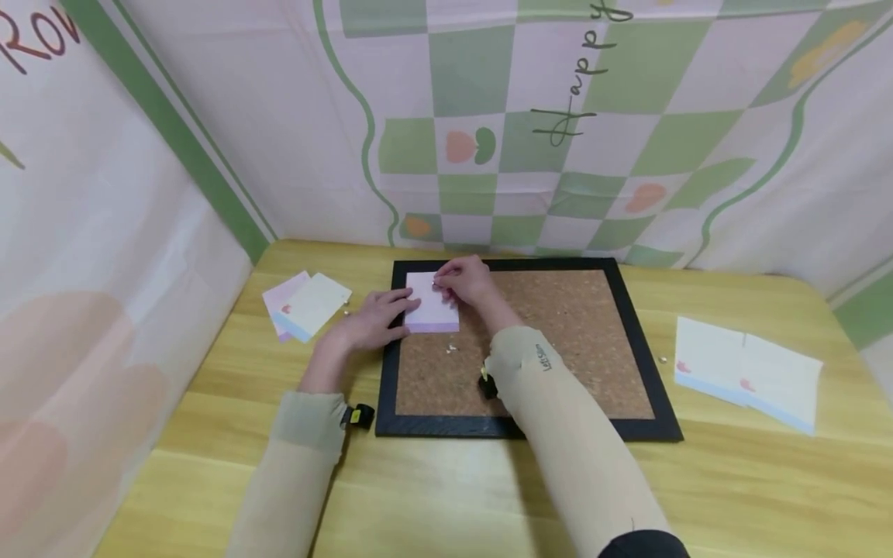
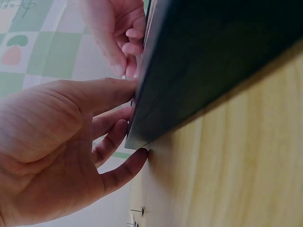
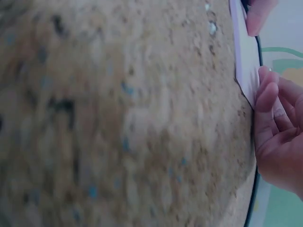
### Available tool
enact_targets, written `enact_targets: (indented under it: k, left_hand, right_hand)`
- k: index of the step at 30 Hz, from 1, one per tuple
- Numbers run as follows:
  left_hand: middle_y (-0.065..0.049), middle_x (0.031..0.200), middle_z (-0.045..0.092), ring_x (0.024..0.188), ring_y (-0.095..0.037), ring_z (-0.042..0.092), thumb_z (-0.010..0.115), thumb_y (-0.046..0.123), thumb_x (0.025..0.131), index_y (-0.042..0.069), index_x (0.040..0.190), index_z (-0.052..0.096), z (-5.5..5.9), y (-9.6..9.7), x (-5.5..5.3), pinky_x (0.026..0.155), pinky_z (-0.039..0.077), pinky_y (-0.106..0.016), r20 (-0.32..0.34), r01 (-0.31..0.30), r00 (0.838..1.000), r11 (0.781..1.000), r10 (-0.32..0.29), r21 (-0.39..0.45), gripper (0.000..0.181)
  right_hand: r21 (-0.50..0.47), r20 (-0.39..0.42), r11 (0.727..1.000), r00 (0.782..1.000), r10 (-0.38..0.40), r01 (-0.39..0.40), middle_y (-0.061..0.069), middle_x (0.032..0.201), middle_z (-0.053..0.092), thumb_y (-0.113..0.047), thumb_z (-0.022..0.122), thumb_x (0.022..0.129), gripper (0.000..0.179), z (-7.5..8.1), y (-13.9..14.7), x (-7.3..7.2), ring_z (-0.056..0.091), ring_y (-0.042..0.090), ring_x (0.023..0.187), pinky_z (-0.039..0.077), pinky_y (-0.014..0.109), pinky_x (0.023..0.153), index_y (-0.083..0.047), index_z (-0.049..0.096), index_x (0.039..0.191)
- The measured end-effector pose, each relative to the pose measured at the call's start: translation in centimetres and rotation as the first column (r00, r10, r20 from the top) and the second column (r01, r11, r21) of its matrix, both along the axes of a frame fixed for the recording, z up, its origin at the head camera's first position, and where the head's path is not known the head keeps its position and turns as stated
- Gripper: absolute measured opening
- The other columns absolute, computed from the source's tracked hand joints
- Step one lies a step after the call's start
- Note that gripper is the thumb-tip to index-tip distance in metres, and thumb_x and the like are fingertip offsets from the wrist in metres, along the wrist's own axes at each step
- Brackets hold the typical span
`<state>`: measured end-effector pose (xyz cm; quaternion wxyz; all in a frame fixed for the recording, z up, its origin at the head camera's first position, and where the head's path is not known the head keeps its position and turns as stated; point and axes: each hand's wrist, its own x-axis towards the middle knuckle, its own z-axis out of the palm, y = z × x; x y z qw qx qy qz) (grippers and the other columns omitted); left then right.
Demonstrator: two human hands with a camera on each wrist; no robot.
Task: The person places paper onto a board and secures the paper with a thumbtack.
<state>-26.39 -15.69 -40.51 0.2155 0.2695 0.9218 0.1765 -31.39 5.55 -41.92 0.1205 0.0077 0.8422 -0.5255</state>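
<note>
A lilac-edged note sheet (image 1: 430, 316) lies at the upper left of a black-framed corkboard (image 1: 579, 372). With its fingers spread, my left hand (image 1: 373, 319) rests over the frame's left side, fingertips on the sheet's left edge. My right hand (image 1: 467, 280) is at the sheet's upper right part, thumb and fingers pinching a small thumbtack (image 1: 434, 284). Mostly hidden by the fingers, the tack shows as a pale speck. In the right wrist view, the curled right hand (image 3: 279, 127) is right at the sheet's edge.
Two overlapping note sheets (image 1: 314, 306) lie left of the board, with thumbtacks (image 2: 138, 211) near them. Blue-edged sheets (image 1: 746, 372) and a tack (image 1: 663, 359) lie to the right. Small pale bits (image 1: 452, 349) sit on the cork. A printed curtain (image 1: 474, 77) hangs behind the table.
</note>
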Motion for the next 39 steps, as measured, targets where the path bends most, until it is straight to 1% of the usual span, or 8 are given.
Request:
enact_targets:
  k: [5, 10, 14, 17, 21, 26, 31, 39]
  left_hand:
    - [-0.012, 0.168, 0.019, 0.152, -0.040, 0.018, 0.052, 0.026, 0.104, 0.014, 0.155, 0.036, -0.1, 0.0, 0.1, 0.121, 0.028, -0.056, -0.008, 0.006, 1.000, 1.000, -0.006, 0.028, 0.054]
    - [-0.011, 0.168, 0.019, 0.152, -0.040, 0.018, 0.053, 0.026, 0.104, 0.014, 0.155, 0.037, -0.2, 0.0, 0.2, 0.121, 0.027, -0.056, -0.012, 0.005, 1.000, 0.999, -0.005, 0.034, 0.055]
    - [-0.011, 0.168, 0.019, 0.152, -0.039, 0.018, 0.052, 0.026, 0.104, 0.014, 0.155, 0.037, -0.3, 0.1, 0.1, 0.121, 0.028, -0.056, -0.014, -0.001, 1.000, 1.000, 0.001, 0.031, 0.054]
    - [-0.012, 0.168, 0.019, 0.152, -0.039, 0.018, 0.052, 0.025, 0.104, 0.013, 0.155, 0.037, -0.3, 0.0, 0.1, 0.121, 0.028, -0.055, -0.017, -0.001, 1.000, 1.000, 0.001, 0.031, 0.055]
    - [-0.011, 0.168, 0.019, 0.152, -0.039, 0.018, 0.053, 0.026, 0.104, 0.014, 0.155, 0.036, -0.2, 0.0, 0.2, 0.121, 0.029, -0.055, -0.014, -0.005, 1.000, 1.000, 0.006, 0.030, 0.055]
    - [-0.010, 0.168, 0.019, 0.152, -0.038, 0.018, 0.053, 0.026, 0.104, 0.015, 0.155, 0.037, -0.2, -0.1, 0.1, 0.121, 0.029, -0.054, -0.013, -0.013, 1.000, 1.000, 0.013, 0.029, 0.055]
    - [-0.010, 0.168, 0.019, 0.152, -0.037, 0.018, 0.052, 0.026, 0.104, 0.015, 0.155, 0.037, -0.3, -0.2, 0.0, 0.121, 0.029, -0.054, -0.014, -0.016, 1.000, 0.999, 0.016, 0.036, 0.054]
    - [-0.010, 0.168, 0.019, 0.151, -0.038, 0.018, 0.053, 0.025, 0.104, 0.014, 0.155, 0.037, -0.4, -0.3, 0.0, 0.120, 0.030, -0.054, -0.012, -0.009, 1.000, 0.999, 0.010, 0.042, 0.055]
  right_hand:
    - [0.081, -0.014, 0.995, 0.999, -0.052, 0.053, 0.015, 0.088, 0.077, -0.012, 0.068, 0.095, 0.014, -0.3, -0.4, -0.5, 0.057, 0.006, 0.047, 0.048, 0.018, 0.047, -0.002, 0.075, 0.099]
    - [0.176, -0.023, 0.981, 0.996, -0.081, 0.084, 0.002, 0.073, 0.071, -0.015, 0.067, 0.096, 0.014, 0.0, -0.9, -0.9, 0.055, 0.006, 0.047, 0.046, 0.017, 0.046, -0.007, 0.078, 0.095]
    - [0.247, -0.017, 0.964, 0.995, -0.094, 0.095, 0.002, 0.067, 0.068, -0.016, 0.068, 0.095, 0.013, 0.3, -1.4, -1.1, 0.052, 0.006, 0.047, 0.044, 0.017, 0.045, -0.009, 0.079, 0.094]
    - [0.305, -0.017, 0.947, 0.995, -0.098, 0.098, 0.004, 0.080, 0.072, -0.017, 0.071, 0.093, 0.011, 0.5, -1.7, -1.2, 0.053, 0.007, 0.054, 0.043, 0.017, 0.048, -0.012, 0.081, 0.093]
    - [0.343, -0.020, 0.934, 0.995, -0.100, 0.101, 0.004, 0.105, 0.075, -0.021, 0.072, 0.093, 0.011, 0.6, -1.9, -1.2, 0.059, 0.013, 0.078, 0.043, 0.018, 0.058, -0.016, 0.081, 0.096]
    - [0.350, -0.029, 0.931, 0.995, -0.100, 0.104, 0.005, 0.114, 0.074, -0.021, 0.071, 0.093, 0.012, 0.7, -2.1, -1.0, 0.062, 0.022, 0.104, 0.050, 0.028, 0.079, -0.015, 0.081, 0.097]
    - [0.383, -0.044, 0.919, 0.995, -0.088, 0.098, 0.005, 0.110, 0.076, -0.018, 0.072, 0.091, 0.010, 0.9, -2.4, -1.1, 0.065, 0.023, 0.103, 0.052, 0.034, 0.092, -0.014, 0.081, 0.093]
    - [0.412, -0.054, 0.906, 0.995, -0.085, 0.100, 0.006, 0.104, 0.077, -0.016, 0.070, 0.092, 0.010, 0.8, -2.8, -1.3, 0.068, 0.023, 0.097, 0.053, 0.034, 0.089, -0.012, 0.080, 0.094]
